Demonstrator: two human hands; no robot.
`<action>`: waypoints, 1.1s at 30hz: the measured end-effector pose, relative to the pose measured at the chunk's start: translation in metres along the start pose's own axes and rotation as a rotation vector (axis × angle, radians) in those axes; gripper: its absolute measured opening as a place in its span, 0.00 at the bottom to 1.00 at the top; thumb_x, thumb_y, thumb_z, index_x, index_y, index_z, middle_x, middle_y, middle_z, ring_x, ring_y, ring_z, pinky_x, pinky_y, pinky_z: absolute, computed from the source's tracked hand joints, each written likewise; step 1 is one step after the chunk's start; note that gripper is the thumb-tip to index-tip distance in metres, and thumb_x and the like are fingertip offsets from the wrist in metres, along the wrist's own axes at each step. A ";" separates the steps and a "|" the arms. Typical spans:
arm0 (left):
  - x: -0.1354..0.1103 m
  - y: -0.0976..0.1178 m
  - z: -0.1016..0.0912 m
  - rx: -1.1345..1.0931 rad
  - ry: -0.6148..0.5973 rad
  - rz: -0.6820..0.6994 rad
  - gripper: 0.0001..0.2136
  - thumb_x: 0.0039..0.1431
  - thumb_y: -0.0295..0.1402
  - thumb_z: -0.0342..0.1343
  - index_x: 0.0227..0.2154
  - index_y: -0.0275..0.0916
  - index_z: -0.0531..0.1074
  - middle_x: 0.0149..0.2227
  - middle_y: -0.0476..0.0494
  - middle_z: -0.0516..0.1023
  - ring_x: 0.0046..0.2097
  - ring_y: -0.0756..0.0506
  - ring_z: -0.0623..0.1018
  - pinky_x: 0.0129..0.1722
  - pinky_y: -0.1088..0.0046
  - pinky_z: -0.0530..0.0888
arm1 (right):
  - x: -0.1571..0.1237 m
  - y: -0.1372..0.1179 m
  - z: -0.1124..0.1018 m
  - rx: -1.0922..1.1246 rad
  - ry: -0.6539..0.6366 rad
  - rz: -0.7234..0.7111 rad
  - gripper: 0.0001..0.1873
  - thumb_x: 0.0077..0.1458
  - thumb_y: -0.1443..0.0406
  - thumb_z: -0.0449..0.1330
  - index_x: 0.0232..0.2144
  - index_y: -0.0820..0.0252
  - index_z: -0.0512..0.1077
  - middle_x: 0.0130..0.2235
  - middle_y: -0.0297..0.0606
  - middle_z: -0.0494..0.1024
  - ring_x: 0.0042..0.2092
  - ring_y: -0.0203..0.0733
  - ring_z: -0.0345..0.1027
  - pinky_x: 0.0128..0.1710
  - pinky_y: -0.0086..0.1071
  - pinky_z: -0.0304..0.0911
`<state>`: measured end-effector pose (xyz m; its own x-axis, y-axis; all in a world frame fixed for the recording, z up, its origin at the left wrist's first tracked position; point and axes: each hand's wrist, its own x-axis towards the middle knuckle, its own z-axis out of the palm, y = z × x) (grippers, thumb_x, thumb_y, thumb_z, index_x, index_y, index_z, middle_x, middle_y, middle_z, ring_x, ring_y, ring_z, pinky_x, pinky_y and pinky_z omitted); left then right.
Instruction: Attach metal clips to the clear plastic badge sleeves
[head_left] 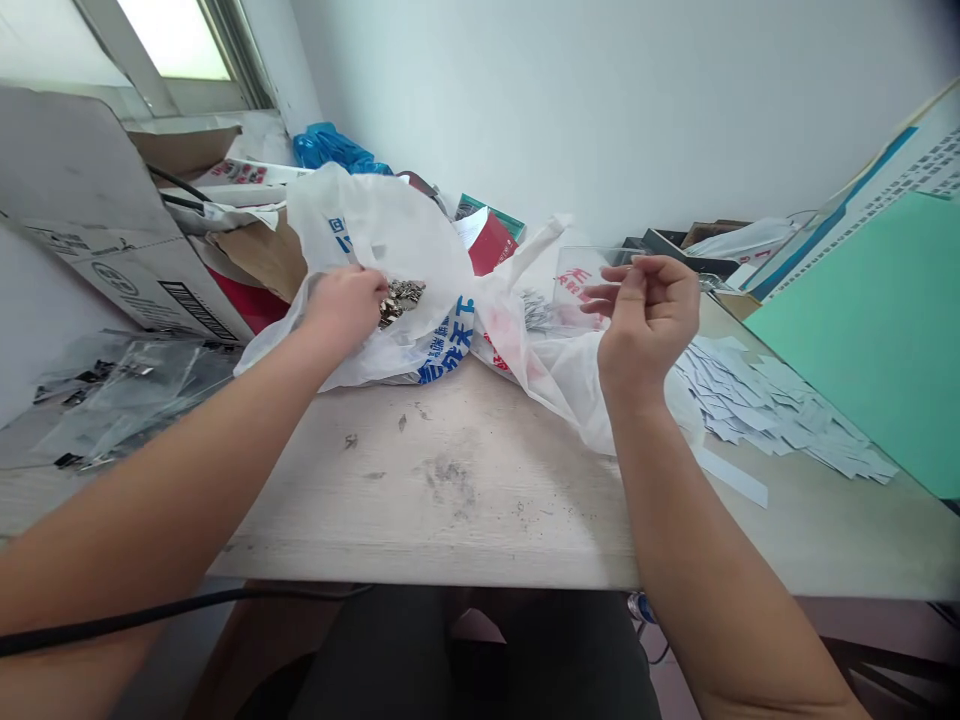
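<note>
My left hand (349, 305) reaches into an open white plastic bag (375, 215) with blue print. Its fingers are bent together at a heap of small shiny metal pieces (401, 298), and the fingertips are partly hidden. My right hand (649, 325) is raised over a second white bag (555, 385) with red print, thumb and forefinger pinched. Whatever is in that pinch is too small to make out. Thin silvery metal pieces (536, 312) show in the mouth of this second bag, beside a clear plastic sheet or box (592, 262).
Clear zip bags (142, 385) with black clips lie at the left, by a cardboard box (112, 230). Many white paper slips (757, 400) spread at the right, under a leaning green board (870, 330). A blue bag (334, 150) sits behind. A black cable (187, 605) crosses the lower left.
</note>
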<state>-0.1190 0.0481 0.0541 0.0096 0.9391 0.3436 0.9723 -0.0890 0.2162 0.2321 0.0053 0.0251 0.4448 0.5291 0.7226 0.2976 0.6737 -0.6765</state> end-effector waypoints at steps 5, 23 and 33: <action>-0.012 0.015 -0.010 -0.267 0.379 -0.029 0.08 0.76 0.32 0.57 0.46 0.38 0.82 0.57 0.35 0.84 0.62 0.33 0.81 0.70 0.49 0.69 | -0.005 -0.010 0.001 0.097 -0.122 0.058 0.17 0.77 0.46 0.59 0.57 0.44 0.74 0.49 0.40 0.84 0.44 0.46 0.85 0.42 0.45 0.84; -0.082 0.099 0.046 -1.661 -0.487 -0.368 0.24 0.51 0.41 0.86 0.42 0.42 0.77 0.34 0.48 0.83 0.34 0.46 0.84 0.39 0.66 0.84 | -0.040 -0.031 0.018 0.333 -0.973 0.527 0.13 0.60 0.54 0.78 0.40 0.51 0.83 0.40 0.35 0.86 0.41 0.45 0.81 0.47 0.46 0.80; -0.082 0.087 0.049 -1.690 -0.486 -0.336 0.13 0.52 0.28 0.78 0.39 0.38 0.82 0.37 0.45 0.83 0.38 0.45 0.84 0.42 0.65 0.84 | -0.069 -0.019 0.030 -0.115 -0.851 0.160 0.06 0.64 0.65 0.70 0.41 0.49 0.88 0.50 0.43 0.76 0.55 0.51 0.76 0.58 0.49 0.76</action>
<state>-0.0237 -0.0198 -0.0002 0.2459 0.9626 -0.1136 -0.3203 0.1913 0.9278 0.1707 -0.0281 -0.0077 -0.2799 0.8495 0.4472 0.3895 0.5262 -0.7559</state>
